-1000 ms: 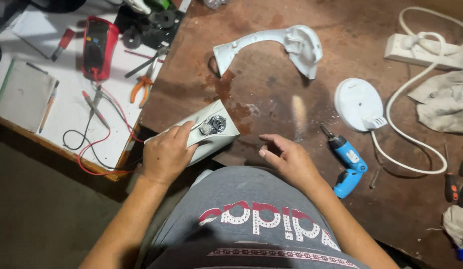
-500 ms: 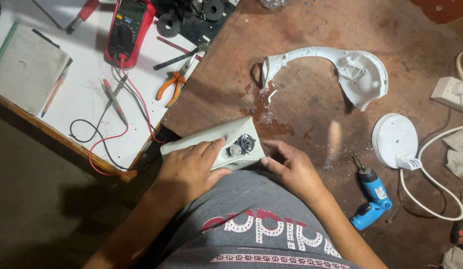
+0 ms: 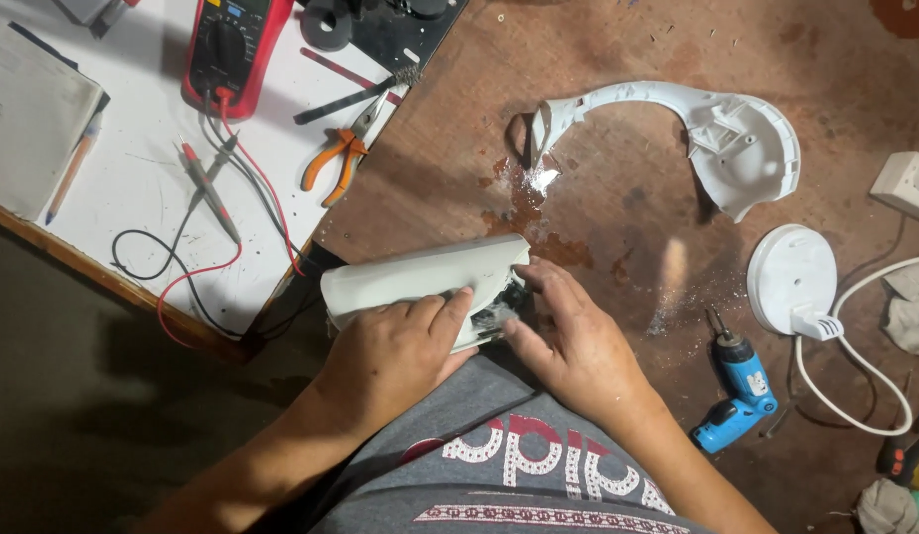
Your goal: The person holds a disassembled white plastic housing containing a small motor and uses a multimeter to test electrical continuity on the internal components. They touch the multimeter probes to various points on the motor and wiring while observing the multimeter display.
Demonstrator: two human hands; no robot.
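Housing [image 3: 420, 282], white plastic, looks light, stiff, smooth and likely slippery; left hand [image 3: 395, 356] fingers curl over its edge, right hand [image 3: 573, 341] fingertips press its open end.

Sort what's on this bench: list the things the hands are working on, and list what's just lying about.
In hand:
left hand
right hand
white plastic housing, gripped by both

Lying about:
curved white casing
round white cap
blue cordless screwdriver
orange pliers
red multimeter
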